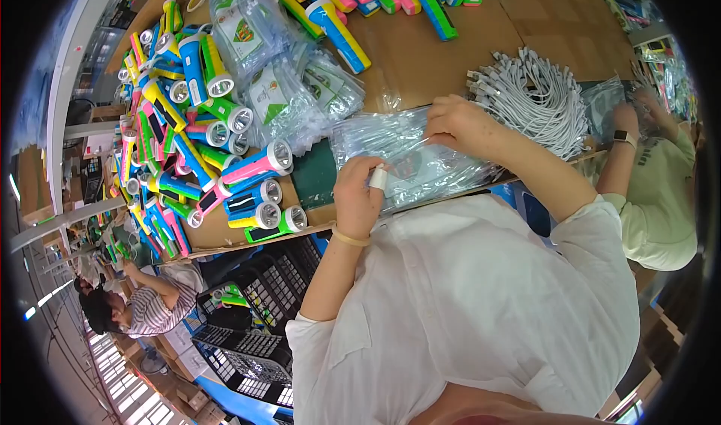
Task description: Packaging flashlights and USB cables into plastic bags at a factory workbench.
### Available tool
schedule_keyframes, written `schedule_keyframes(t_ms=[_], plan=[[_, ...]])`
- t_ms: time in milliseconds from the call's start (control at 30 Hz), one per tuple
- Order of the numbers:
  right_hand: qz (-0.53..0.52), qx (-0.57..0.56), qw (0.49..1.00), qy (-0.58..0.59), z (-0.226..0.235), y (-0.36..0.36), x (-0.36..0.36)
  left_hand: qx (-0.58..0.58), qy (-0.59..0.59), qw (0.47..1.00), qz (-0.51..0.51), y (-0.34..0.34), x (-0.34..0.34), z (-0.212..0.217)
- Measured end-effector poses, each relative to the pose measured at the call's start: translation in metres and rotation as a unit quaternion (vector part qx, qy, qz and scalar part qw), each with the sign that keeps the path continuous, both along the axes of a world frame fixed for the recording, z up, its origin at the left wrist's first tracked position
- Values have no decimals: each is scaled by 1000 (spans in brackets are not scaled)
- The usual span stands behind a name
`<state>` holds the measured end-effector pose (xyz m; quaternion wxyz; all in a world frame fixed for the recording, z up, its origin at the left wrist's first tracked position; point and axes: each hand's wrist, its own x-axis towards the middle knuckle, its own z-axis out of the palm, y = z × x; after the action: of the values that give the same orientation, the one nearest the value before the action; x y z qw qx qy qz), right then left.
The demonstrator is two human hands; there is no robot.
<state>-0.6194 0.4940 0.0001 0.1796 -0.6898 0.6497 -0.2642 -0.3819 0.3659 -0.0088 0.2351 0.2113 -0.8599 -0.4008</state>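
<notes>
A stack of clear plastic bags (443, 175) lies at the table's front edge, directly before me. My left hand (357, 198) is closed at the left side of the top bag, thumb and fingers pinched together; a white cover wraps one digit. Above the bags' far side, my right hand (464, 128) is curled, its fingertips pinching the plastic. The bag's exact edge between my fingers is hard to make out. Just right of that hand lies a bundle of white charging cables (537, 98).
Many colourful flashlights (259, 163) are heaped at the left, beside packed clear bags (259, 42). More flashlights (338, 34) line the far side. Black plastic crates (251, 350) stand below the table at left. A co-worker (650, 192) works close on the right; another person (154, 305) is at left.
</notes>
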Motion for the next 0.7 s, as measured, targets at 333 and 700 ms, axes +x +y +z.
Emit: schedule_keyframes(t_ms=[333, 700], plan=[[78, -58, 979, -181, -1, -25, 47, 123, 0, 992, 20, 1, 14, 5], [119, 8, 984, -134, 7, -29, 39, 6, 16, 999, -41, -2, 19, 11]])
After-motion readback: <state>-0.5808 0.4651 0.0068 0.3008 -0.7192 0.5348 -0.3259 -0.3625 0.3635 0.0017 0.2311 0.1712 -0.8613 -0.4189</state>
